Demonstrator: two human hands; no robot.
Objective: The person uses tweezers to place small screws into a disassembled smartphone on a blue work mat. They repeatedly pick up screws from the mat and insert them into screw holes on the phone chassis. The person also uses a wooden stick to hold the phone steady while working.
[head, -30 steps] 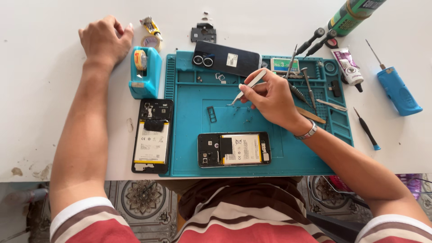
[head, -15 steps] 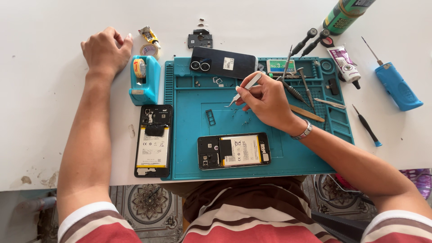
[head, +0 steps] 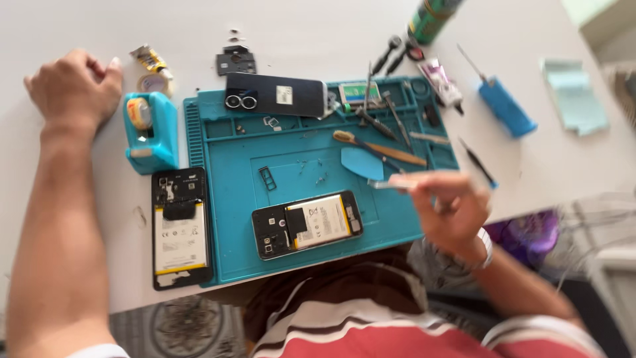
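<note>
1. 2 hands show: the right hand, blurred, grips slim metal tweezers over the right edge of the teal work mat.
2. An opened phone with its battery exposed lies on the mat, just left of that hand.
3. The left hand rests clenched on the white table, beside a teal tape dispenser.
4. A second opened phone lies left of the mat.

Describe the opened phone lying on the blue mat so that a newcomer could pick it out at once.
Find the teal work mat on the white table. Near its front edge lies the opened phone, sideways, white battery showing. The other opened phone lies upright off the mat's left edge.
</note>
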